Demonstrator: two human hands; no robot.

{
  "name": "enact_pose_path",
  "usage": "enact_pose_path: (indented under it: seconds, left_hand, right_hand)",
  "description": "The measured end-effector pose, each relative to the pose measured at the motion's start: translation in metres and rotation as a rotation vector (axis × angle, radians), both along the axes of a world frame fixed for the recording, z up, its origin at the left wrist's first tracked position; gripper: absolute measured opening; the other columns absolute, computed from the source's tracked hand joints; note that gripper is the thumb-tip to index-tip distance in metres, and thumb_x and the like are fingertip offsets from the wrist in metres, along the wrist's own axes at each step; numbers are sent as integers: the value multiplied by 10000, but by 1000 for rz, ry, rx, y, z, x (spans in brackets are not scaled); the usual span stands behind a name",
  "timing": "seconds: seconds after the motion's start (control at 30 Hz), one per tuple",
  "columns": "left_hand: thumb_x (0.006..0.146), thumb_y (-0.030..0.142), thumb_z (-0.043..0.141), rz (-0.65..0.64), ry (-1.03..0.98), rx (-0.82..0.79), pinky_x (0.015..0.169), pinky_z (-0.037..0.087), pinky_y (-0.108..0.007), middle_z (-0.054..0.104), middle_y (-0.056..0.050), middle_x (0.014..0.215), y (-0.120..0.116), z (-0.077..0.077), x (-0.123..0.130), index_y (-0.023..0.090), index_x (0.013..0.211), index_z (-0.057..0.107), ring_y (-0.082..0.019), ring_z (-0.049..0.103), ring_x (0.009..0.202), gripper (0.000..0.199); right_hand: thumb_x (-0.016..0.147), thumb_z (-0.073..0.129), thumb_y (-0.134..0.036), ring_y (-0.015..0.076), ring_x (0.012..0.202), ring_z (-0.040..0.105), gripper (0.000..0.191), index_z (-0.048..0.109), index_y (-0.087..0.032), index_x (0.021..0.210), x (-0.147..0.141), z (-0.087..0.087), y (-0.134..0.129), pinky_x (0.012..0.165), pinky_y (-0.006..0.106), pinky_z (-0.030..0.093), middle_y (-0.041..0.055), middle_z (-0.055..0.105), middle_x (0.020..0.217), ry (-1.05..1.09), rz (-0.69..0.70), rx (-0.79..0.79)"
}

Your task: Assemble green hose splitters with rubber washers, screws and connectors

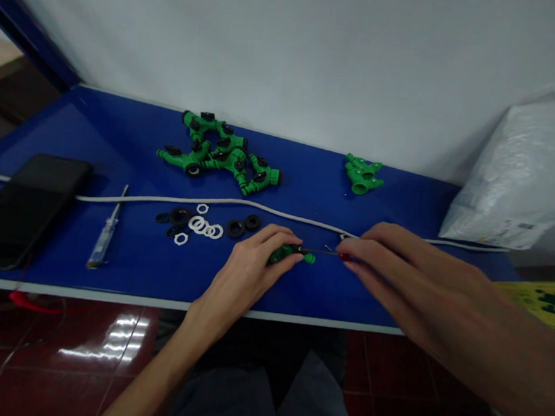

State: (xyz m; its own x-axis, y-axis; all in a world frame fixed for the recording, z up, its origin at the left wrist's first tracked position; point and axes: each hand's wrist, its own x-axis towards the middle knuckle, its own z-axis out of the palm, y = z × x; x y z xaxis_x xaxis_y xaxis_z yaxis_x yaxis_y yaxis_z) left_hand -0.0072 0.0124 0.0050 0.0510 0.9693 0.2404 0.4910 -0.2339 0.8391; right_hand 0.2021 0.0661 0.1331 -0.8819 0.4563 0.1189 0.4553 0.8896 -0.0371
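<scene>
My left hand is closed around a green plastic hose splitter at the front middle of the blue table, and its fingers hide much of the part. In my right hand is a screwdriver with a red handle; its thin shaft points left, the tip at the splitter's black valve knob. A small screw lies just behind the shaft. White ring washers and black rings are spread to the left of my left hand.
Several green splitters with black knobs lie at the back; bare green bodies sit farther right. A white cable crosses the table. On the left are a clear-handled screwdriver and a phone. A plastic bag stands right.
</scene>
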Motion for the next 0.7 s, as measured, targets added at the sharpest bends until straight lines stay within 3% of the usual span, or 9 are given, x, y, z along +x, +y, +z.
enact_pose_path:
  seconds: [0.13,0.3,0.4,0.53,0.6,0.7]
  left_hand:
    - [960,261,681,74,42,27,1049,549,-400,639,-54,1332,0,-1,0,247,1217,645,-212,683,1173,260]
    - [924,223,714,119,36,-66,1064,542,-421,696,-61,1294,0,-4,2,241,1324,558,-230,688,1196,430]
    - [911,187,708,147,36,-62,1086,537,-423,672,-78,1362,-2,-5,4,250,1373,531,-240,667,1252,499]
    - [875,172,737,250,73,-36,1145,502,-437,554,-105,1496,-13,-3,8,260,1474,437,-266,579,1368,676]
    - [872,214,753,314,99,-28,1161,487,-469,518,-116,1522,-21,-3,10,265,1509,395,-291,542,1401,732]
    - [900,223,719,368,114,-21,1146,502,-489,535,-125,1495,-31,-6,15,261,1520,378,-296,551,1387,708]
  right_hand:
    - [899,525,14,206,842,668,237,651,-133,1035,-25,12,13,745,300,539,102,698,964,-152,153,98]
    - [935,642,-110,215,796,689,63,644,-132,994,-39,11,31,732,317,555,82,695,874,-248,129,122]
    - [954,635,-150,243,884,717,202,623,-114,1152,-34,6,33,760,343,576,121,713,985,-239,122,130]
    - [916,589,-18,270,1157,686,536,466,-105,1430,-21,3,28,914,371,576,203,664,1286,-201,139,158]
    - [869,558,58,271,1248,646,633,430,-116,1464,-19,6,25,970,375,560,209,631,1363,-199,156,163]
    - [797,582,78,268,1191,676,616,504,-135,1370,-28,13,22,944,368,565,182,649,1329,-226,164,162]
